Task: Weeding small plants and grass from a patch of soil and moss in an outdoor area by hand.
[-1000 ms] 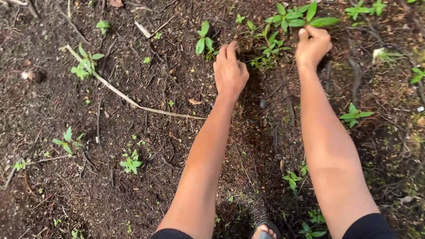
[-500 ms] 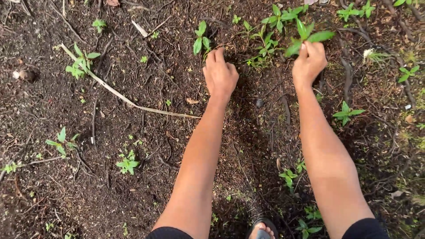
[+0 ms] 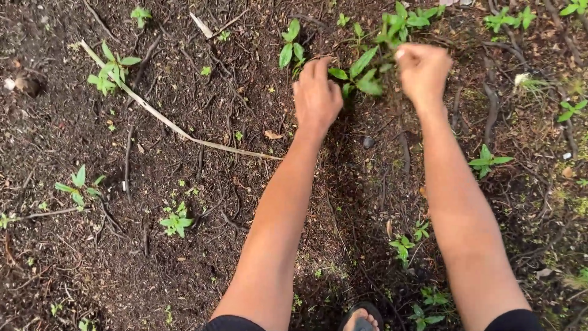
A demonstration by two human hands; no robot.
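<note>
Two bare hands work low over dark, root-laced soil (image 3: 153, 184) near the top centre of the frame. The right hand (image 3: 422, 70) has its grip closed around the stem of a small leafy weed (image 3: 361, 73), whose broad green leaves hang just left of the fist, between the two hands. The left hand (image 3: 317, 92) rests knuckles-up on the ground with fingertips curled down into the earth beside another seedling (image 3: 290, 49); whether that grip has pinched anything I cannot tell, since the fingertips are hidden.

To do this well, I judge the right hand should keep its hold low on the stem, close to the root, and draw straight up rather than sideways, so the stem does not snap and leave the root behind. The left hand pressing the soil beside the plant would help keep the ground from lifting.

More green shoots (image 3: 410, 18) stand along the upper edge, and a long pale dry stalk (image 3: 177, 129) lies diagonally across the left half. A sandalled toe (image 3: 364, 319) shows at the bottom centre, well apart from the hands
</note>
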